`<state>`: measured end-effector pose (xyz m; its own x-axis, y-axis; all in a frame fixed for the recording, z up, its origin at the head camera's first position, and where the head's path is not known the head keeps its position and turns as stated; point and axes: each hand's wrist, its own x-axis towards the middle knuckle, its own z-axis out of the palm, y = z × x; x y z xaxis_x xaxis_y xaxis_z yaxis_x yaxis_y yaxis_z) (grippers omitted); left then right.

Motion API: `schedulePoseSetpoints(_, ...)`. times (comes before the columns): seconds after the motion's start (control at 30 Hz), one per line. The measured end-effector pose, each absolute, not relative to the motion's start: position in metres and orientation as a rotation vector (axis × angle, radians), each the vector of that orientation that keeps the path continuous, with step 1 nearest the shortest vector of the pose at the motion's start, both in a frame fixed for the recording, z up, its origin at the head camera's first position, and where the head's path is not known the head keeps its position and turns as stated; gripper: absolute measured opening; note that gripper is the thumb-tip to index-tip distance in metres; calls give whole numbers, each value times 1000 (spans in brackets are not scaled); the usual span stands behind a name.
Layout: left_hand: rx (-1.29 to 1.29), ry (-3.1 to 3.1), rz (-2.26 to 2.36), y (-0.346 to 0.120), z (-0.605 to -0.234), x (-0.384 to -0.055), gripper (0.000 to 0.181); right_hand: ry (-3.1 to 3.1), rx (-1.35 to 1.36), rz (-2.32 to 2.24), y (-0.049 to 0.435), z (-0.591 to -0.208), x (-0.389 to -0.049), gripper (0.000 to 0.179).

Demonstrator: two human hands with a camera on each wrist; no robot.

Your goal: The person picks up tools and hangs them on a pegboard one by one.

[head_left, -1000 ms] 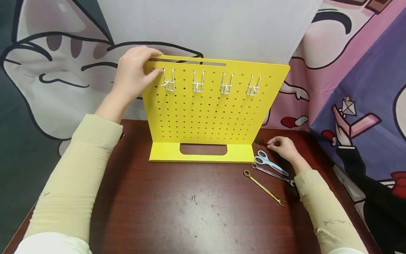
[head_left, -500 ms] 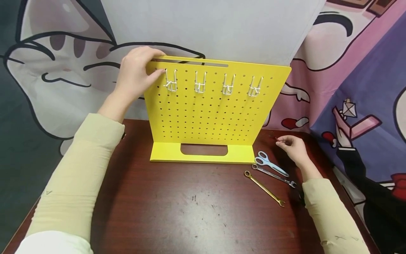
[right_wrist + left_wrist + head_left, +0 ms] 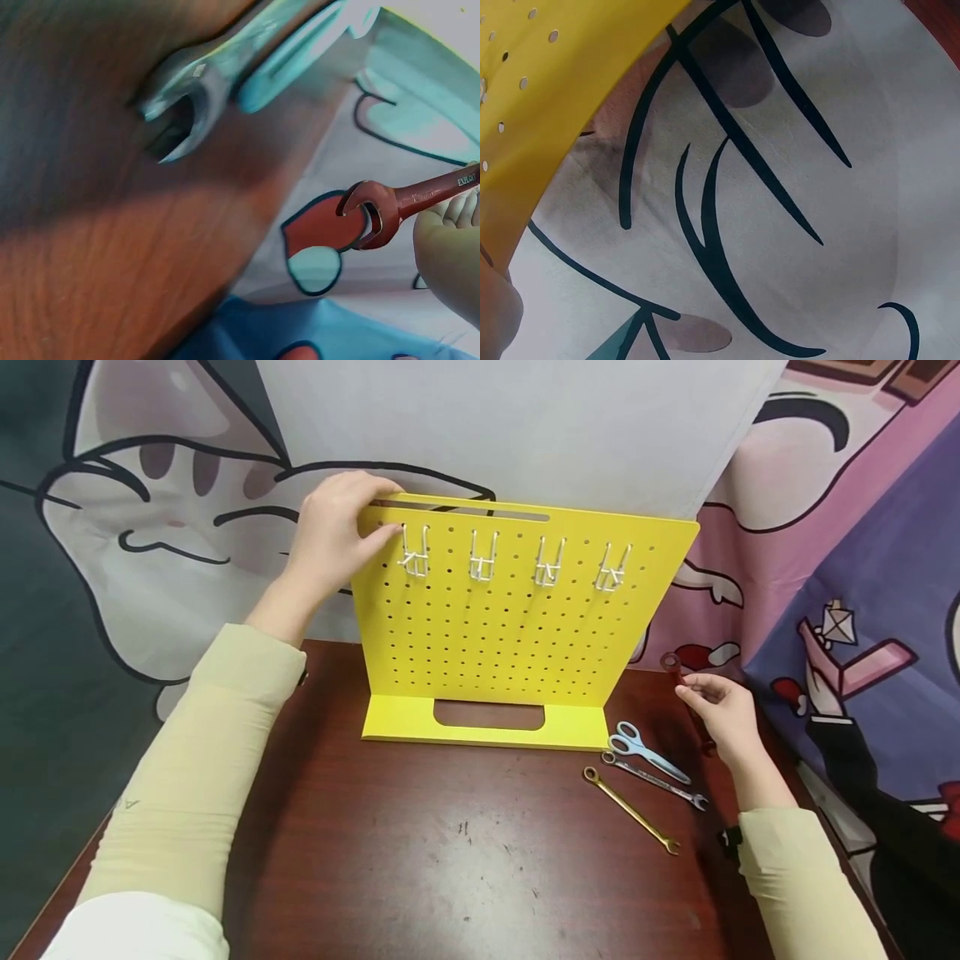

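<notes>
At the top left corner of the yellow pegboard [image 3: 495,647], my left hand [image 3: 335,535] grips the edge, thumb on the front and fingers reaching behind, where they are hidden. In the left wrist view only a bit of that hand [image 3: 496,315] shows beside the board. My right hand [image 3: 722,714] holds a red wrench [image 3: 431,193] pinched by its shank, right of the board. Its ring end points up and away in the head view; the open end fills the right wrist view's right side. Several white wire hooks [image 3: 482,572] hang in a row high on the board.
Light blue scissors [image 3: 660,765] lie on the dark red table [image 3: 420,860] by the board's right foot. A silver wrench [image 3: 652,779] lies just in front of them, and a gold wrench [image 3: 630,810] nearer still. Printed cloth [image 3: 825,568] hangs behind and right.
My right hand has lifted the red wrench from beside the board's base and carried it to the right. My left hand has kept its grip on the board; the head view has shifted slightly.
</notes>
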<state>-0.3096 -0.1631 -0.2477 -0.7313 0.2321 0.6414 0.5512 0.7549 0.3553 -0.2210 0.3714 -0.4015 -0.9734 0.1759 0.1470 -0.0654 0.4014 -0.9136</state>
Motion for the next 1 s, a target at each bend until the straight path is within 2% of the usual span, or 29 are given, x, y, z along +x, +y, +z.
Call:
schedulePoseSetpoints(0.6, -577, -2380, -726, -161, -249, -309, 35, -2117, -6, 1967, 318, -382, -219, 27)
schedulePoseSetpoints(1.0, -574, -2371, -730, -162, -249, -309, 35, -2020, 82, 2041, 282, -363, -221, 21)
